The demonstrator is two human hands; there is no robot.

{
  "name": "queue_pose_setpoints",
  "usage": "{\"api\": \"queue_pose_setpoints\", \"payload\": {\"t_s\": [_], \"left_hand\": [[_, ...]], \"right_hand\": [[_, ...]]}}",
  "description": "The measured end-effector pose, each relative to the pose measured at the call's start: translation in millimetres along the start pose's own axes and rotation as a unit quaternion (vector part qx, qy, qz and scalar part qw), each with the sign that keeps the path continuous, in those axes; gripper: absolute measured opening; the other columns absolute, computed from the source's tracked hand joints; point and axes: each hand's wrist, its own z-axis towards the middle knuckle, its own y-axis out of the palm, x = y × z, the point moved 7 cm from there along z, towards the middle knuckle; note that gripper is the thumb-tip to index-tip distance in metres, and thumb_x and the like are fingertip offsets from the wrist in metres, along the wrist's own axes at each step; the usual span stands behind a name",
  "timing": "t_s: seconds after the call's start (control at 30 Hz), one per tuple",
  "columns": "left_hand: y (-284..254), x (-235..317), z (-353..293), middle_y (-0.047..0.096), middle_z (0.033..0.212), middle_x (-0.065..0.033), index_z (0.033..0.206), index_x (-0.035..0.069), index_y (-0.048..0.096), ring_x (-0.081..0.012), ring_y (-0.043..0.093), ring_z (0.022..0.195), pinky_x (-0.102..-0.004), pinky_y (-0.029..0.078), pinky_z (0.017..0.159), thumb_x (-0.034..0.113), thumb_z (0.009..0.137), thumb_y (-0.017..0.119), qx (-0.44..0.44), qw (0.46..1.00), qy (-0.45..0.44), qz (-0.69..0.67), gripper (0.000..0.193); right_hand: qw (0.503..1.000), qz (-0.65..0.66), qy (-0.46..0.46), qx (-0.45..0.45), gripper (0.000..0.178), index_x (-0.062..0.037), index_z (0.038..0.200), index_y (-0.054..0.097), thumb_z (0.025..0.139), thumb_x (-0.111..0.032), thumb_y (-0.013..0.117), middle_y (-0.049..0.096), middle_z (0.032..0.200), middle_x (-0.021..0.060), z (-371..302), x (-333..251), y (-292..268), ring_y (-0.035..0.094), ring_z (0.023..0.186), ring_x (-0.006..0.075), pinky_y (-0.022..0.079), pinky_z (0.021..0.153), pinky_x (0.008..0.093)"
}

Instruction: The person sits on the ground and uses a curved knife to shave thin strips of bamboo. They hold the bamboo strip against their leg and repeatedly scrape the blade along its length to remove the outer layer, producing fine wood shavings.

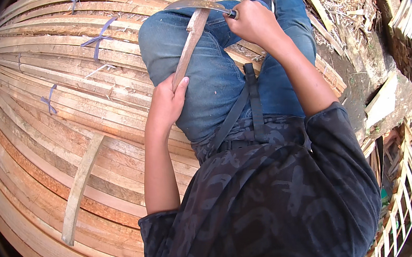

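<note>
My left hand [168, 100] is closed round the lower end of a long wooden strip [188, 52], which slants up and to the right across my thigh. Gripped by its dark handle in my right hand [256, 20] is a knife with a broad curved blade [186, 3]. The blade lies across the strip near its upper part, pointing left. A rough, splintered patch shows on the strip just below the blade. The strip's far end runs out of the top of the view.
I sit on stacked wooden strips [106, 185], some bundled with blue ties [99, 39]. A short loose piece [81, 188] lies across the stack at left. Shavings [340, 16] litter the ground at far right. A slatted wooden frame [402, 202] stands at lower right.
</note>
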Motion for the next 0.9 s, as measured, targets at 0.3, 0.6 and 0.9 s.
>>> {"api": "queue_pose_setpoints", "payload": {"t_s": [0.3, 0.6, 0.9], "left_hand": [[3, 27, -9, 0.062, 0.077, -0.0316, 0.093, -0.004, 0.063, -0.0493, 0.062, 0.078, -0.0521, 0.048, 0.066, 0.024, 0.099, 0.054, 0.086, 0.988, 0.048, 0.119, 0.03], [5, 32, -10, 0.062, 0.078, -0.0322, 0.094, -0.005, 0.063, -0.0498, 0.061, 0.078, -0.0531, 0.049, 0.067, 0.024, 0.098, 0.054, 0.095, 0.987, 0.042, 0.124, 0.031], [8, 33, -3, 0.063, 0.078, -0.0319, 0.096, -0.006, 0.064, -0.05, 0.062, 0.078, -0.0521, 0.049, 0.068, 0.022, 0.098, 0.055, 0.055, 0.994, 0.035, 0.09, 0.029]], "right_hand": [[0.985, -0.152, -0.027, 0.072, 0.027, 0.0006, 0.075, 0.071, 0.073, -0.026, 0.069, 0.069, 0.078, 0.0241, 21, 22, -7, 0.07, 0.075, 0.0398, 0.058, 0.068, 0.0457], [0.981, -0.166, 0.038, 0.091, 0.028, 0.0009, 0.079, 0.071, 0.075, -0.025, 0.064, 0.07, 0.083, 0.0244, 80, 63, -2, 0.07, 0.081, 0.0388, 0.057, 0.074, 0.046], [0.957, -0.217, 0.158, 0.109, 0.026, 0.003, 0.086, 0.071, 0.079, -0.02, 0.061, 0.071, 0.092, 0.023, 124, 108, -36, 0.071, 0.088, 0.0359, 0.058, 0.077, 0.0454]]}}
